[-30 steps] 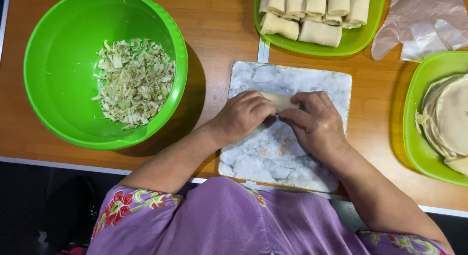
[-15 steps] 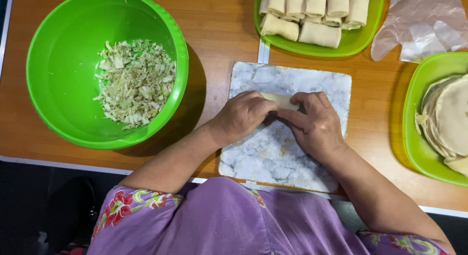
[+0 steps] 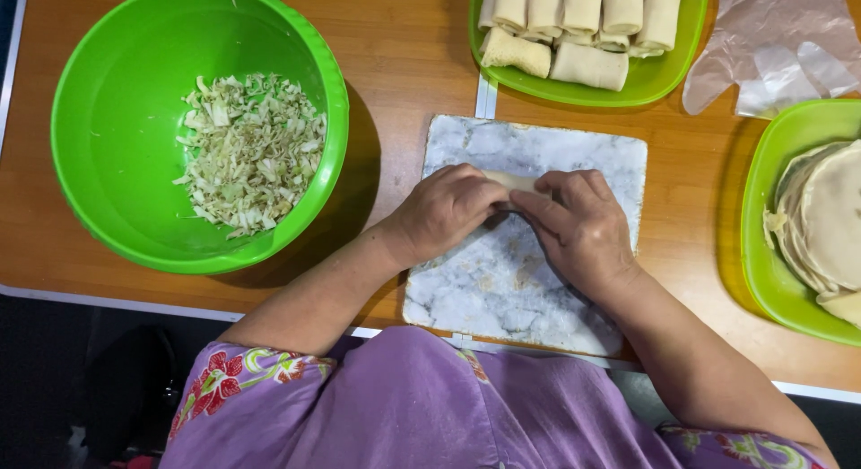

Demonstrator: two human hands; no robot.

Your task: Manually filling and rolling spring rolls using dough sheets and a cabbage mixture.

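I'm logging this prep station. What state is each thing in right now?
Roll: on the marble board, mostly covered by both hands.
Left hand: pressing the roll.
Right hand: pressing the roll.
Bowl: part filled with shredded cabbage.
Top plate: stacked with finished rolls.
Side plate: holds flat wrappers.

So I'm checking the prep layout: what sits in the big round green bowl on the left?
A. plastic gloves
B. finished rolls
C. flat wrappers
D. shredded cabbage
D: the green bowl holds shredded cabbage; the finished rolls lie on a green tray further back.
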